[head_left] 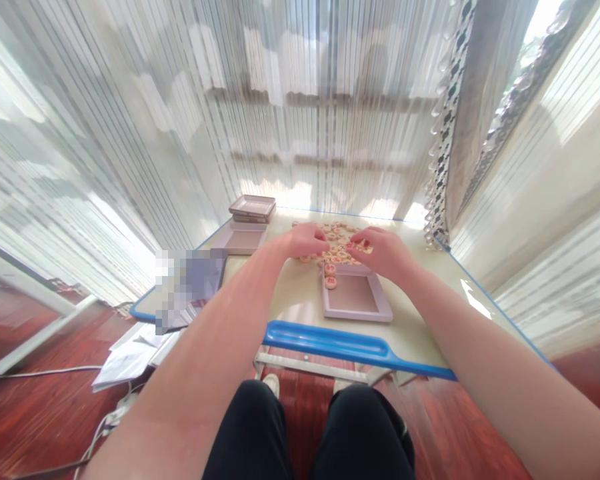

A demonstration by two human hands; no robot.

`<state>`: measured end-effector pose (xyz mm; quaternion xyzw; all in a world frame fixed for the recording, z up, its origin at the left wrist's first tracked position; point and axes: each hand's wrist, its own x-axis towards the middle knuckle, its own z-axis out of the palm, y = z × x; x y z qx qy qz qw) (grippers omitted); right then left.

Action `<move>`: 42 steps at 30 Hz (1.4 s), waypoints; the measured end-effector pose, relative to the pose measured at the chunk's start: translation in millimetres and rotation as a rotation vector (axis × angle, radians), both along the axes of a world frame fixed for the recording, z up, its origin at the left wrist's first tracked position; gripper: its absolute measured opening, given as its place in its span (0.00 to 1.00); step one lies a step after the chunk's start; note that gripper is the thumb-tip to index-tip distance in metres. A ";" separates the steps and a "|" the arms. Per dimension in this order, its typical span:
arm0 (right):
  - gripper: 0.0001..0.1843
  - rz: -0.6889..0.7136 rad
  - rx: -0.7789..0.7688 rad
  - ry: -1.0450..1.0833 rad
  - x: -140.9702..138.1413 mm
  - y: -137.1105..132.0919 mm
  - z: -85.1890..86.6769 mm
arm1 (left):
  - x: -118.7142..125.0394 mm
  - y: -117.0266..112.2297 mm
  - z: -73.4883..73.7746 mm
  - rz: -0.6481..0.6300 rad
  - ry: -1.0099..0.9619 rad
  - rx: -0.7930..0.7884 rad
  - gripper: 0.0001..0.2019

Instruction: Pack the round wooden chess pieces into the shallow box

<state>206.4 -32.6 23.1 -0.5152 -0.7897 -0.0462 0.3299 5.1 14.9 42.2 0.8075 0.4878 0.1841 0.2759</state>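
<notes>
Round wooden Chinese chess pieces [336, 253] lie in a loose pile on the table, several with red or dark characters. At the pile's left edge is my left hand [306, 241], its thumb stretched out and its fingers bent but apart, with no piece visible in it. From the right, my right hand [381, 251] reaches in with thumb and index finger around a piece [349, 245] marked in red. Just in front of the pile stands a shallow pale box tray [357, 316]. Two red-marked pieces [331, 283] sit along its left side.
Another shallow box [240, 239] and a small stack of trays [253, 205] stand at the back left. A dark folder [200, 273], partly blurred out, lies at the left edge. Blue trim [330, 339] edges the table; sheer curtains [320, 120] hang behind it.
</notes>
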 end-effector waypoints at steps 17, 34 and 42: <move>0.11 0.117 -0.538 -0.292 -2.8 -16.3 16.8 | -8.7 -4.8 4.3 -0.191 0.182 -0.219 0.10; 0.13 0.138 -0.452 -0.314 -3.7 -13.3 11.5 | -8.0 10.8 -8.5 -0.113 0.206 0.064 0.08; 0.13 0.176 -0.379 -0.284 -9.4 -11.5 5.4 | -6.9 7.6 -6.5 -0.043 0.212 0.097 0.08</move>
